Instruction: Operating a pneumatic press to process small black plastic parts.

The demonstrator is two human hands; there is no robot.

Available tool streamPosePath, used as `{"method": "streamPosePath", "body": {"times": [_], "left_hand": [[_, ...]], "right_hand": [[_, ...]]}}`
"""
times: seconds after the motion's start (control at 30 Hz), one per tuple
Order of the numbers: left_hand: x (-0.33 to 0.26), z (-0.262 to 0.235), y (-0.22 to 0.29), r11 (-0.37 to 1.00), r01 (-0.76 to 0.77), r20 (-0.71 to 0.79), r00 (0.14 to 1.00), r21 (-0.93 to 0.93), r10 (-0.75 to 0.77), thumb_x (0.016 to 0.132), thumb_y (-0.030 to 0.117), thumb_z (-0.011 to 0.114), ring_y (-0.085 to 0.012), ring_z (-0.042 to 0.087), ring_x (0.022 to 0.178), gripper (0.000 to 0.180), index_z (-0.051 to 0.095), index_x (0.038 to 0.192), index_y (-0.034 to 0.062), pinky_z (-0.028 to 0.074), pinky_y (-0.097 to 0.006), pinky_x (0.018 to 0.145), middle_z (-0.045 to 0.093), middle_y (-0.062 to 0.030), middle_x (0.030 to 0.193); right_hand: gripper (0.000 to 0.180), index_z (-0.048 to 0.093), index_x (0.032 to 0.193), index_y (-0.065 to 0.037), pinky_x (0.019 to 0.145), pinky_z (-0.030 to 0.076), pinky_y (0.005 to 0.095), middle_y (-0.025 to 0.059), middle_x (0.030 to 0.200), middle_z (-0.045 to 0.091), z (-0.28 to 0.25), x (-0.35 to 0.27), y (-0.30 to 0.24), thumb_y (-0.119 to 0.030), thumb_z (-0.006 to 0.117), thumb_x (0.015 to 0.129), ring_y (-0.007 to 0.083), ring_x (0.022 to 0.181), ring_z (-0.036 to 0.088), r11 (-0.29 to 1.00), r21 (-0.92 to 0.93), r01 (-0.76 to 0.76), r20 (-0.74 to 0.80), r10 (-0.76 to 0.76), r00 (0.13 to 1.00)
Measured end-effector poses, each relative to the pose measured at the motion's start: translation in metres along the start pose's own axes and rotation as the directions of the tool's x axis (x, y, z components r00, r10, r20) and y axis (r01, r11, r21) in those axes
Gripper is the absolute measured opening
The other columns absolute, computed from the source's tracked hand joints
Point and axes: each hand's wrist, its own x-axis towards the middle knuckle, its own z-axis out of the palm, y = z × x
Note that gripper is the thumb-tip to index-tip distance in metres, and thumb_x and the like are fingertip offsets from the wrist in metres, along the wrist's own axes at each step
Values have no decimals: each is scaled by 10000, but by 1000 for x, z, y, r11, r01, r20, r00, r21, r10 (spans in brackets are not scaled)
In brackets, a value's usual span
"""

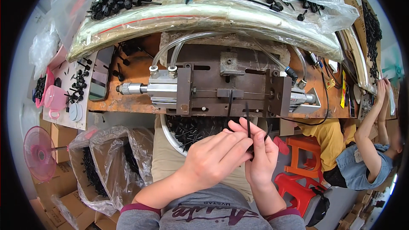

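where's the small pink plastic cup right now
In the head view the small pink plastic cup sits at the far left, on the white board beside scattered black plastic pins, above the pink fan.

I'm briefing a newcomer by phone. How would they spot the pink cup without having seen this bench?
Start at the rusty metal press in the middle of the orange workbench and look far left. At the bench's left edge sits the pink cup, the only translucent pink thing among small black parts.
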Motion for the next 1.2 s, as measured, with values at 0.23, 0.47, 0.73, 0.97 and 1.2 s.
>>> {"method": "streamPosePath", "body": {"times": [0.23, 0.47, 0.73, 0.97, 1.2], "left_hand": [[0, -11, -8, 996, 3, -34, 999, 84, -1, 635, 46, 773, -232, 648, 756, 286, 680, 902, 0, 534, -309, 619, 652, -95, 949], [5, -12, -26, 930, -4, 75, 997, 369, -26, 695, 95, 742, -218, 644, 792, 245, 667, 911, 8, 515, -317, 752, 631, -118, 1194], [17, -10, -24, 913, 22, 155, 984, 408, -93, 708, 117, 746, -179, 601, 641, 234, 674, 905, 13, 496, -288, 635, 639, -106, 1194], [17, -9, -22, 918, 62, 114, 987, 391, -115, 693, 114, 758, -180, 601, 594, 218, 680, 877, 28, 488, -281, 576, 651, -96, 1171], [7, -20, -16, 988, 14, 80, 996, 153, -27, 708, 161, 778, -151, 629, 617, 244, 717, 929, 74, 469, -256, 540, 701, -69, 1002]], "right_hand": [[424, 525, 1227, 46, 775, 502, 259, 141, 982, 667, -2, 0, -4, -280, 322, 1048, 138, 873, 628, 977, -214, -3, -22, -1, 1000], [391, 527, 952, 12, 419, 322, 229, -27, 512, 344, -22, 5, -4, -277, 286, 1054, 62, 430, 294, 999, -17, 45, -19, -45, 999], [313, 500, 979, 14, 573, 425, 302, 52, 657, 461, -20, -2, -13, -240, 322, 1021, 130, 568, 445, 983, 174, -56, 29, 52, 998], [308, 661, 1038, 39, 736, 433, 264, 57, 781, 558, -19, -1, -23, -179, 447, 994, 129, 675, 530, 880, -447, 160, 5, -176, 984], [210, 682, 1076, 24, 489, 365, 184, 41, 782, 581, -24, -3, -27, -92, 572, 940, 65, 536, 481, 968, -218, -120, -36, 114, 993]]}}
